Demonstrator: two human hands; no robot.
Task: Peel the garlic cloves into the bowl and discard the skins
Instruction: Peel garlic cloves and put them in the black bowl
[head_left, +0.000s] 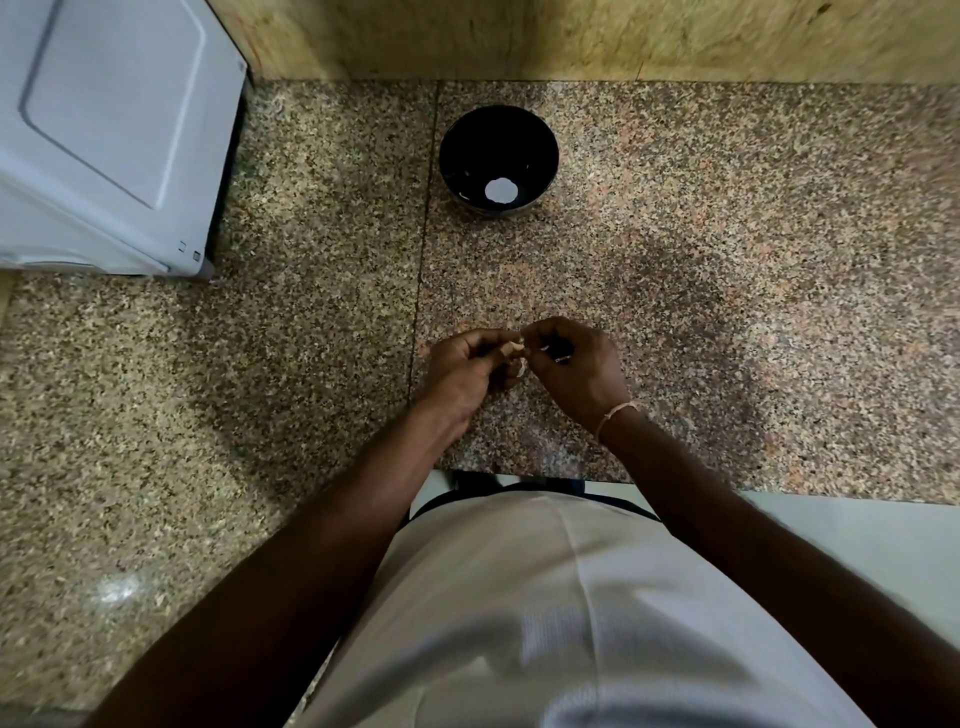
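A black bowl (498, 156) stands on the speckled granite counter (727, 260), toward the back; a bright spot shows inside it, perhaps a reflection. In front of my body, my left hand (465, 371) and my right hand (574, 369) meet low over the counter. Between their fingertips is a small pale garlic clove (517, 345), which the left hand's fingers pinch. The right hand's fingers are curled, and something thin and shiny shows among them; whether it is a small blade I cannot tell. A pale scrap, perhaps skin, shows just below the clove.
A white appliance (104, 135) takes up the counter's back left corner. A yellowish stone wall (571, 36) runs along the back. The counter's front edge lies close to my body, with pale floor (857, 540) showing at the right.
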